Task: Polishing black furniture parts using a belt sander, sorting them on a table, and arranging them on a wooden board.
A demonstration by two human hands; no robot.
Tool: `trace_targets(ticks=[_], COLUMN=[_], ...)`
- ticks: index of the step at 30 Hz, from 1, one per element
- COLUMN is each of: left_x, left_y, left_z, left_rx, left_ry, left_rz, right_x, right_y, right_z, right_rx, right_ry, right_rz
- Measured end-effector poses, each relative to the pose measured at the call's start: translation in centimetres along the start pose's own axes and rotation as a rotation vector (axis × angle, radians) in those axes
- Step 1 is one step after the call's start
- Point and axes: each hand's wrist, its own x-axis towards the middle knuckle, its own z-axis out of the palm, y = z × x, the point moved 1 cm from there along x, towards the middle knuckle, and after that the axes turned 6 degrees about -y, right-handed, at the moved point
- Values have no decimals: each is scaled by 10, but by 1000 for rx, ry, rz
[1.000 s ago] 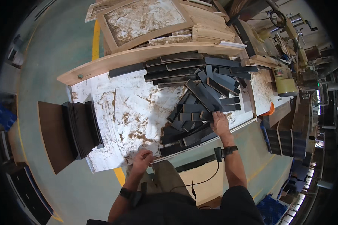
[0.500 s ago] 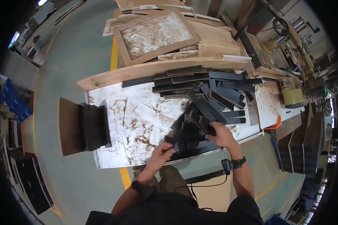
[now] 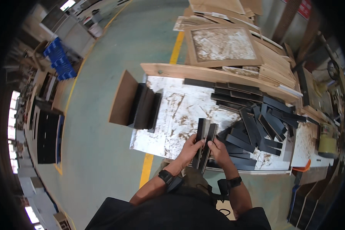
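1. A small bundle of dark strips is gripped between both hands at the near edge of the white, stained worktop; the left hand is closed around the bundle's left side, the right hand is wrapped around its right side, and the pieces are pressed together lengthwise (apparently so that their edges line up).

2. The bundle is held just above the table edge, close to the body, with its far ends pointing away across the worktop.

3. A loose heap of black strips is spread over the right half of the worktop, just beside the right hand, within easy reach.

4. A squared-up stack of dark pieces is seen at the left end of the table, against a brown board, well apart from the heap (sorted stock, it would seem).

5. Framed wooden panels are piled beyond the table.

6. Compared with a second ago, when the left hand lay empty on the table edge and the right was reaching into the heap, both hands have been brought together on the strips.
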Motion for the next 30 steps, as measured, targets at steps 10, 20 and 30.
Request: trace_targets(ticks=[10,20,30], left_x=[-20,12,-2], left_y=[-7,20,30], left_z=[-65,-103,-123], left_rx=[-248,-297,-479], left_ry=[68,-188,-161], left_rz=[-274,-383,-300], right_x=[19,-29,-19], right_y=[21,20,12], right_z=[18,-138,-118], right_rx=[-1083,-1772,-1870], right_ry=[111,510,490], right_rz=[-466,197,31])
